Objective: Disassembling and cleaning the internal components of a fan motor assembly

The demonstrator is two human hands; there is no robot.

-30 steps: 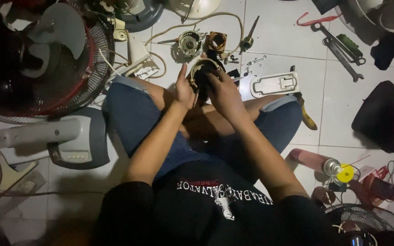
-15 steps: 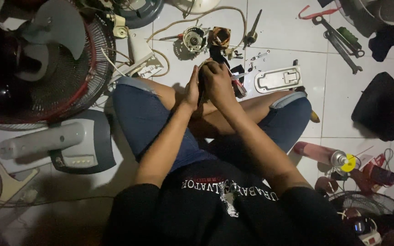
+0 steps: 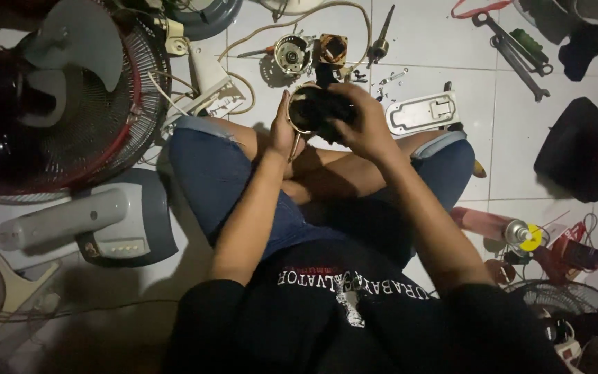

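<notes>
Hands hold a motor above the littered tile floor.

Black short-sleeved shirt with pale printed lettering and a graphic, blue denim shorts with cuffed hems, bare forearms

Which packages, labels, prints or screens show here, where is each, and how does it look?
Spray can: lying on the floor by the right knee, pinkish cylinder, yellow cap.
Shirt print: across the black shirt, a pale line of lettering over a small pale figure.
Fan base panel: left floor, grey, row of pale buttons.
No screens.
</notes>
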